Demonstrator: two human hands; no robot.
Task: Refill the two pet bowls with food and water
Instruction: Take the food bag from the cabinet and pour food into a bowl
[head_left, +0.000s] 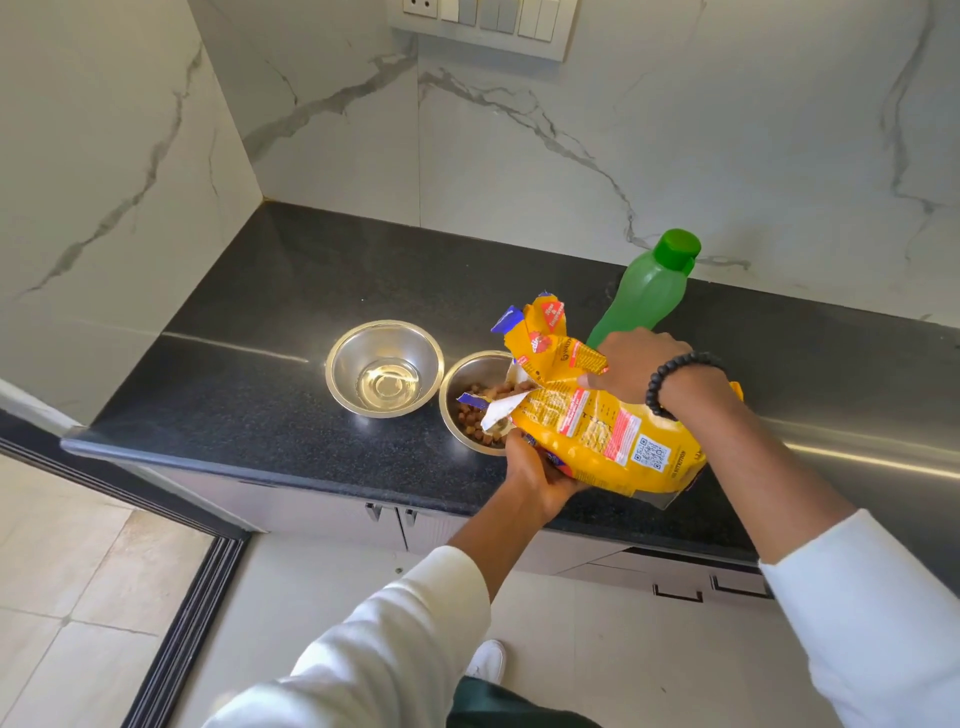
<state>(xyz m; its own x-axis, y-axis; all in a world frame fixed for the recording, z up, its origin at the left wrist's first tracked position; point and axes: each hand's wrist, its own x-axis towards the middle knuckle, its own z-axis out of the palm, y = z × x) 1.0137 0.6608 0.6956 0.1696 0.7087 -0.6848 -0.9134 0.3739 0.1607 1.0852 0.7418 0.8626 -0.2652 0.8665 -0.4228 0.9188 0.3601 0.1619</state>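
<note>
Two steel bowls stand side by side on the black counter (249, 374). The left bowl (384, 368) has a little clear water in its bottom. Brown kibble lies in the right bowl (470, 410). A yellow pet food bag (597, 431) is tipped on its side with its torn mouth over the right bowl. My left hand (537, 475) grips the bag from below near the mouth. My right hand (639, 369) grips it from above, wearing a black bead bracelet. A green water bottle (649, 286) with its cap on stands behind the bag.
White marble walls close the counter at the back and left. A switch panel (483, 23) is on the back wall. Cabinet handles (678, 592) show below the counter edge. The tiled floor and a dark door track (182, 623) lie at the lower left.
</note>
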